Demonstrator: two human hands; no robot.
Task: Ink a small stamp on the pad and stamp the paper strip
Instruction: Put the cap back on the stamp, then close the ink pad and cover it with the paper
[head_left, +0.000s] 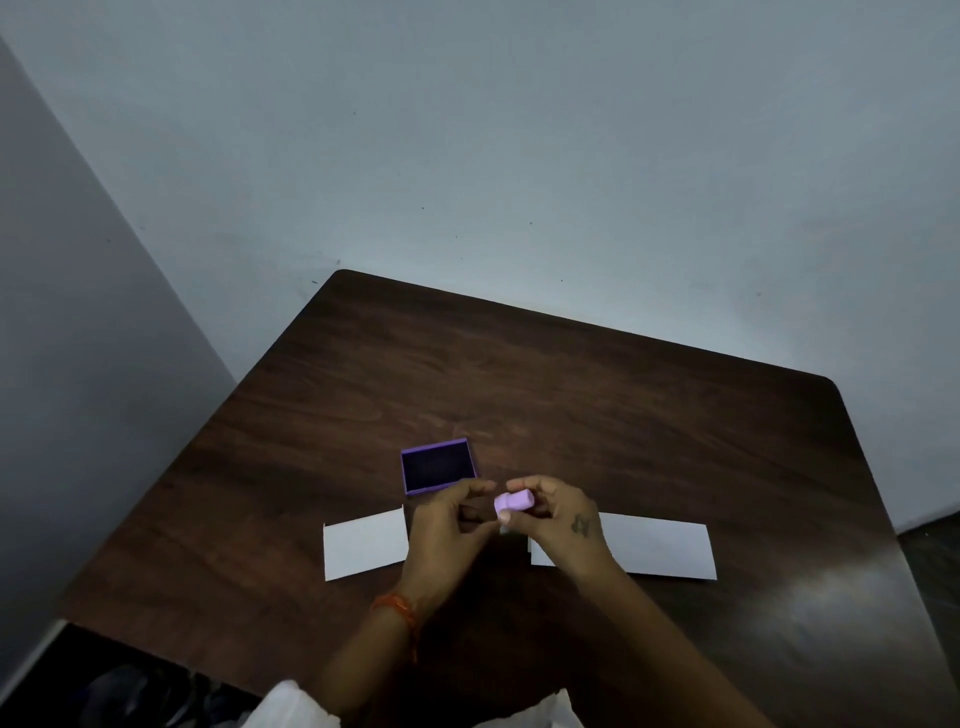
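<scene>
A: Stamp position?

B: Small lilac stamp (513, 502) held above the dark wooden bench (597, 395), lying roughly on its side between both hands, near the front centre.

A: Right grip?

B: Right hand (563, 519) clenched on the stamp, forefinger over the top, thumb beneath. Small dark mark visible on the back of the hand.

A: Left grip?

B: Left hand (449, 519) curled, fingertips just beside the stamp's left end. Contact with the stamp: cannot tell. Orange thread band (397, 610) on the wrist.

A: Pad?

B: Purple ink pad (439, 466) open on the bench, dark inner surface exposed, just beyond the left hand's fingers.

A: Paper?

B: Two white pieces flat on the bench. Shorter paper piece (363, 543) left of the hands; longer paper strip (660, 551) to the right, its left end partly hidden under the right hand. No marks discernible on either.
</scene>
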